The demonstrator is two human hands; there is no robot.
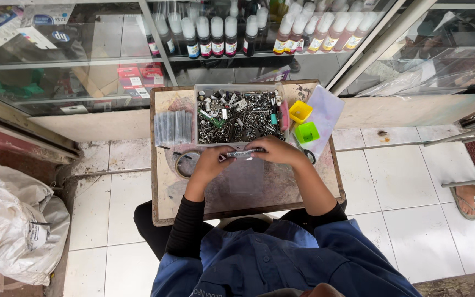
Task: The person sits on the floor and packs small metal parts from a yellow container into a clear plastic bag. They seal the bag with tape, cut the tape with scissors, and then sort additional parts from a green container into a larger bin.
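Between my left hand (209, 163) and right hand (276, 151), both clamped on the grey strip (243, 154); I'd keep it level, just short of the parts tray (200, 113).

One view only, from a head-worn camera. Looks steeply down, almost straight onto the small worktop (163, 203) set over the lap. Faces forward toward a glass display case (83, 60) filling the upper edge. Close enough to show both forearms and the blue jacket at the bottom edge; wide enough to take in tiled floor (391, 187) either side.
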